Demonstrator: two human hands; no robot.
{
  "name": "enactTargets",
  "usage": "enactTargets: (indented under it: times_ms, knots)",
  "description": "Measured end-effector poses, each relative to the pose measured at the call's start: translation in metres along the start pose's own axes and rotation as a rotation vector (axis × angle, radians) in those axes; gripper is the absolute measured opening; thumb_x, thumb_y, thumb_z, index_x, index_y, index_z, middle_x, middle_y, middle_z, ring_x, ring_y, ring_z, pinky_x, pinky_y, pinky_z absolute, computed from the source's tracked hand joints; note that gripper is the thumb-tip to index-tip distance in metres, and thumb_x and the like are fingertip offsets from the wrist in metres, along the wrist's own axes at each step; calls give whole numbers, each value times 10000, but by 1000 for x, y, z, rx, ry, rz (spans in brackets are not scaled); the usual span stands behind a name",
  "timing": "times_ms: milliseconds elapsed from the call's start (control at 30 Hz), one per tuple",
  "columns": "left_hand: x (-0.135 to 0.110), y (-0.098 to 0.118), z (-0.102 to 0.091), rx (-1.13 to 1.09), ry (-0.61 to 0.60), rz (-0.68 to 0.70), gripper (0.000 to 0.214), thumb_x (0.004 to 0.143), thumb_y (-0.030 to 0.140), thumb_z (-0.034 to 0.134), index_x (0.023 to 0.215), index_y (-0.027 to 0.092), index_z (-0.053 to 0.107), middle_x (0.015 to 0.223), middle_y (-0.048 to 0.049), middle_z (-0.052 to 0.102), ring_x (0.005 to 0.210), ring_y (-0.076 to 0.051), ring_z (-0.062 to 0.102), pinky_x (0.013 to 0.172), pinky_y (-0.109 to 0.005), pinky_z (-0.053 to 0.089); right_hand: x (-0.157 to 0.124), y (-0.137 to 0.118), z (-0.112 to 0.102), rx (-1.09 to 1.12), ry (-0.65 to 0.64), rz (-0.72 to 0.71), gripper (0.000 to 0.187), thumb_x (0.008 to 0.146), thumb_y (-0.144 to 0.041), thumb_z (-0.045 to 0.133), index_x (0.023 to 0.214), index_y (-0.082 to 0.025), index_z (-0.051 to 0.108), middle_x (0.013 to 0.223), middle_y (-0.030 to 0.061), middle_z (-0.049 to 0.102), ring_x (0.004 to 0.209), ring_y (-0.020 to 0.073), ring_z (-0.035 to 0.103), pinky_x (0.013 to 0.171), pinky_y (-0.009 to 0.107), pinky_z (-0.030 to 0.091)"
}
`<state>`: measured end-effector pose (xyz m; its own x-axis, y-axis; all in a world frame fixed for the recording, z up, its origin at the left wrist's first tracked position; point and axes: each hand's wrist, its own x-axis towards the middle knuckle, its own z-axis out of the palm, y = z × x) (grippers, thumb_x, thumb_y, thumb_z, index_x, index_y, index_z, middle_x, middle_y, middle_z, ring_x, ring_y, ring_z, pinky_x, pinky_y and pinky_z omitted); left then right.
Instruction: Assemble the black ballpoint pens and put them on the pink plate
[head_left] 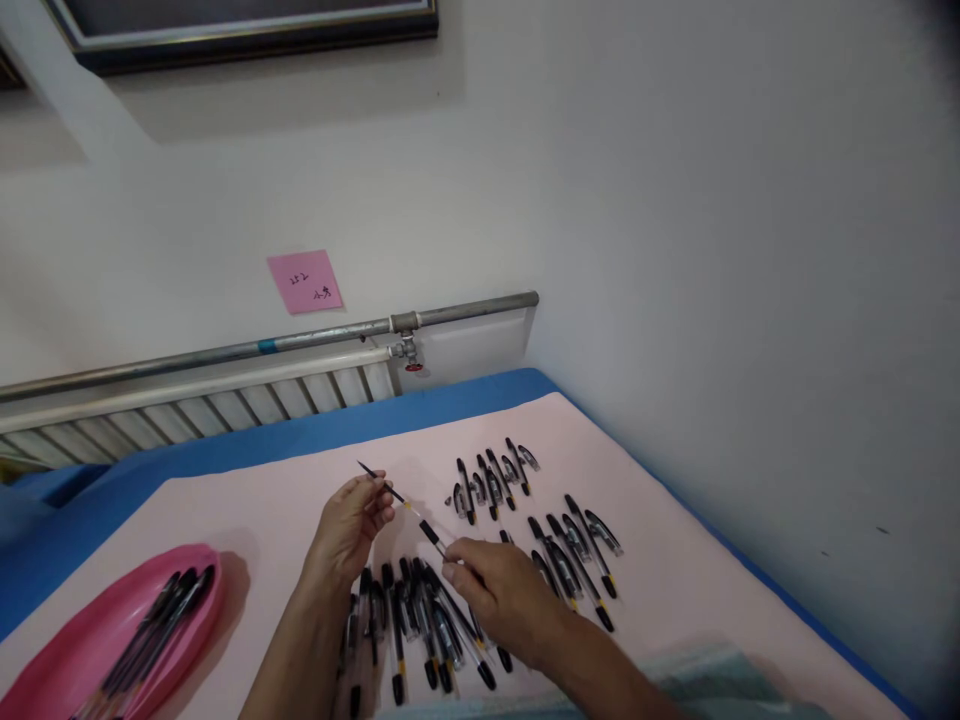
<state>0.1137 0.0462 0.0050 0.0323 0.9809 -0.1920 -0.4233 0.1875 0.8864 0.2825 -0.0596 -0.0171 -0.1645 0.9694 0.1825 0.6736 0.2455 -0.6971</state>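
Observation:
My left hand (pixel 358 520) pinches a thin dark pen refill (pixel 397 495), whose free end points up and away to the left. In line with it is a clear pen barrel (pixel 438 544) with a black grip, its rear held in the closed fingers of my right hand (pixel 514 595). Refill and barrel meet between the hands near a small yellow piece; how far one sits inside the other I cannot tell. Below the hands lies a group of pen parts (pixel 427 620), clear barrels with black ends and loose black caps, partly hidden by my forearms.
More pen parts and caps lie in two groups, one farther back (pixel 491 485) and one right of my right hand (pixel 577 550). A pink oval dish (pixel 202 610) at left holds several dark pens. Pink cloth (pixel 285 490) covers the blue-edged table; walls and a radiator (pixel 225 405) border it.

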Motion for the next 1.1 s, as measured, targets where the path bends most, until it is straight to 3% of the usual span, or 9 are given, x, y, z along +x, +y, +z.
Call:
enactTargets:
  times_ms: [300,1100]
  knots:
    - [0,-1,-2,35,-26,16,92,662,75,607,752,91,616,587,-20,606,458,-76,553,415,-174,485,-1,1,1,29,40,-17,244,867,-292,373,778,-204,583,699,4,601,662,127,538,595,203,318]
    - [-2,0,0,88,-20,45,175,586,116,668,744,105,593,591,-1,602,456,-71,543,409,-178,459,-2,-1,-1,-1,-2,-2,243,855,-299,391,735,-191,573,665,9,592,620,124,521,550,211,280]
